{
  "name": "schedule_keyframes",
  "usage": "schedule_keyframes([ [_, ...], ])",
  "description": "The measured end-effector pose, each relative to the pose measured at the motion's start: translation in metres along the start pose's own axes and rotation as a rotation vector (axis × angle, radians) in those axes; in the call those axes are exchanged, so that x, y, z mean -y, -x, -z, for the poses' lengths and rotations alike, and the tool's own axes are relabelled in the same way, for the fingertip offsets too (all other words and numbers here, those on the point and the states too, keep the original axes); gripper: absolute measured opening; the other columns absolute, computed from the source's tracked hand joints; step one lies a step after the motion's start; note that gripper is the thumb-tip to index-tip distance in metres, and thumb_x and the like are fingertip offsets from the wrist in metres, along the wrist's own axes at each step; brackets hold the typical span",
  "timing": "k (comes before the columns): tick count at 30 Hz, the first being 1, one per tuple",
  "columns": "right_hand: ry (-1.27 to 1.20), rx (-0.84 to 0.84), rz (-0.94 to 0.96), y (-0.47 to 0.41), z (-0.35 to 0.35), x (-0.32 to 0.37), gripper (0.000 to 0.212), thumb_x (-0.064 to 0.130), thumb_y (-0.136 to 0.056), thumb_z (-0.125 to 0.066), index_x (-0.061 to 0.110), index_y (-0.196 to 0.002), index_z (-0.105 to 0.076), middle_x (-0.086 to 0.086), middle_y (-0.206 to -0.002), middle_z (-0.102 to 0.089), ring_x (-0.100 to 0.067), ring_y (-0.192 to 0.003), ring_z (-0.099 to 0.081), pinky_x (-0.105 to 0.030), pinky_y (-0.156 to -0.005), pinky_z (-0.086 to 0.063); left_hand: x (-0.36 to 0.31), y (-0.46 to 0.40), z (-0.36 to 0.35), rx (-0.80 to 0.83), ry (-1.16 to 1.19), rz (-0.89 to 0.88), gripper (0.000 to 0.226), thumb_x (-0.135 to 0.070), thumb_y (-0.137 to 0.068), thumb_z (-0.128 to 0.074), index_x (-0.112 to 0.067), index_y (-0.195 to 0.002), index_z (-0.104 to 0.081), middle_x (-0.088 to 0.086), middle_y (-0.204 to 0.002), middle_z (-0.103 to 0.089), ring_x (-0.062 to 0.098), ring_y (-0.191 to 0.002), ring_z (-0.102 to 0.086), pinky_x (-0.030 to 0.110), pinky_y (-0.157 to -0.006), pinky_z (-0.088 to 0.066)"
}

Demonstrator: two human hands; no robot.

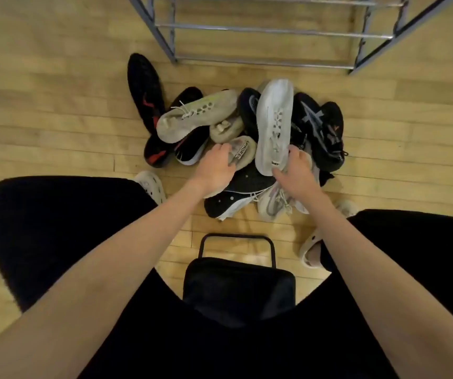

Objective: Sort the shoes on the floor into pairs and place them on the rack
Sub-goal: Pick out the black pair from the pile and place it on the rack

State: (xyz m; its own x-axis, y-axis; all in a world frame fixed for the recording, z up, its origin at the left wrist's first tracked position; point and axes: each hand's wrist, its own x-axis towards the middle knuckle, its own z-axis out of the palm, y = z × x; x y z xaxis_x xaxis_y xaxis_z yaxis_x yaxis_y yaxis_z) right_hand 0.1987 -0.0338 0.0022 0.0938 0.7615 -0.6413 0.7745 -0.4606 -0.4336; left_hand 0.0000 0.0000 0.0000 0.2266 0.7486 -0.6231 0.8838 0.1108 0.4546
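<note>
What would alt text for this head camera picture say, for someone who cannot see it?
Seen from above, a seated person's left hand and right hand reach into a jumbled pile of shoes on a wooden floor, the left touching a beige shoe, the right gripping a white sneaker. An empty metal rack stands beyond the pile.

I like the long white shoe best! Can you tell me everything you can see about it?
The long white shoe is a pale, light grey-white sneaker with white laces and what looks like a soft knit upper. A small dark label sits near its heel end. It lies on top of the pile, toe pointing toward the metal rack, heel toward the person. The right hand is at its heel end, seemingly taking a grip. Black shoes lie on both sides of it.
</note>
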Motion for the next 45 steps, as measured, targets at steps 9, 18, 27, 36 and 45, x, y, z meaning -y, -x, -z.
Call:
schedule_keyframes([
  [9,-0.002,-0.110,-0.028,-0.065,-0.073,-0.015,0.114,0.047,-0.079,-0.072,0.015,-0.153,0.009,-0.035,-0.154,0.006,-0.050,-0.143,-0.003,-0.053,-0.118,-0.014,0.037,-0.043,-0.062,-0.057,-0.094,0.002,0.042,-0.021,-0.094,-0.051,-0.005,-0.132,-0.047,0.015,-0.135,-0.050,0.034,-0.123,-0.049,0.044,-0.102,-0.039],
  [18,-0.072,-0.190,-0.063,-0.070,-0.069,-0.019,0.094,0.034,-0.075,-0.074,0.022,-0.147,-0.015,-0.022,-0.137,-0.029,-0.046,-0.122,-0.037,-0.046,-0.101,-0.036,0.031,-0.042,-0.068,-0.066,-0.114,-0.041,0.014,-0.013,-0.090,-0.050,-0.005,-0.079,-0.051,0.018,-0.095,-0.056,0.035,-0.094,-0.056,0.036,-0.071,-0.039],
  [27,-0.853,0.069,-0.073,-0.051,0.013,-0.035,0.062,0.013,-0.081,-0.070,0.012,-0.139,-0.048,-0.003,-0.127,-0.060,-0.024,-0.120,-0.055,-0.039,-0.103,-0.045,-0.006,-0.044,-0.045,-0.139,0.309,0.045,0.028,-0.025,-0.097,-0.047,-0.008,-0.107,-0.065,0.011,-0.105,-0.066,0.025,-0.094,-0.061,0.036,-0.083,-0.050],
  [36,-1.709,0.479,-0.024,0.003,0.009,-0.048,0.067,0.014,-0.061,-0.055,0.004,-0.127,-0.057,-0.016,-0.118,-0.065,-0.033,-0.108,-0.064,-0.047,-0.094,-0.051,-0.031,-0.024,-0.044,0.028,1.003,0.156,0.050,-0.058,-0.095,-0.038,-0.016,-0.114,-0.056,0.009,-0.119,-0.067,0.020,-0.107,-0.064,0.038,-0.093,-0.052],
  [45,-1.755,0.587,-0.078,0.010,-0.014,-0.022,0.057,0.009,-0.068,-0.041,-0.001,-0.120,-0.062,-0.020,-0.123,-0.062,-0.035,-0.111,-0.061,-0.050,-0.100,-0.047,-0.027,-0.010,-0.023,-0.006,1.284,0.046,0.040,-0.020,-0.100,-0.050,0.003,-0.133,-0.049,0.016,-0.131,-0.060,0.032,-0.119,-0.059,0.036,-0.093,-0.053],
])
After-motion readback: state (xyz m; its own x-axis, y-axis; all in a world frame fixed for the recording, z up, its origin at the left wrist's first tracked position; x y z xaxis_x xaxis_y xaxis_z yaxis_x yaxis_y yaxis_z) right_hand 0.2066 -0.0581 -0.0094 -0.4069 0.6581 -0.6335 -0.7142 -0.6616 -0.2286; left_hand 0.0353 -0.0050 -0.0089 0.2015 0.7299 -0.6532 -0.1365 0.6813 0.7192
